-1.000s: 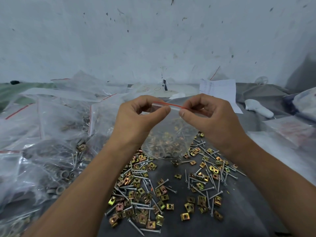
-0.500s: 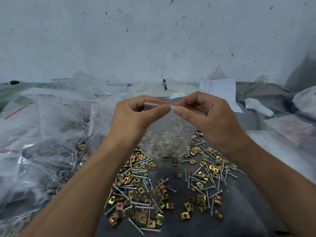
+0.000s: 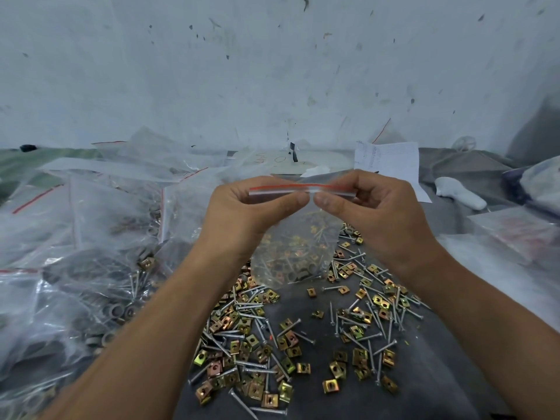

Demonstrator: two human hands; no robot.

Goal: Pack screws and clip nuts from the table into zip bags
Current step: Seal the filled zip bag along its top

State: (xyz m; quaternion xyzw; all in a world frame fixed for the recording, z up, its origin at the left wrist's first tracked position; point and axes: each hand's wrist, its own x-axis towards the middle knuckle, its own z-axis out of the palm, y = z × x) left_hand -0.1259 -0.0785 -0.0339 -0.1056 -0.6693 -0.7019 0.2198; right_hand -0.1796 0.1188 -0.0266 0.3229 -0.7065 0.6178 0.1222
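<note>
Your left hand (image 3: 242, 213) and right hand (image 3: 372, 213) hold a clear zip bag (image 3: 298, 247) up above the table (image 3: 430, 389), fingers of both pinched shut on its red-striped seal, thumbs nearly touching at the middle. The bag hangs with screws and clip nuts inside. Beneath it, loose screws (image 3: 247, 363) and brass-coloured clip nuts (image 3: 330, 385) lie scattered. Filled bags (image 3: 91, 253) pile to your left.

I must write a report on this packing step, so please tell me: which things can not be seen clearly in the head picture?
- Zip bag seal: the left hand and right hand cover both ends, so whether it is fully closed cannot be told.
- Bag contents: the count is blurred by the plastic.
- Paper sheet: the writing is too small.
- Packed bags on the left: cut off by the edge.
</note>
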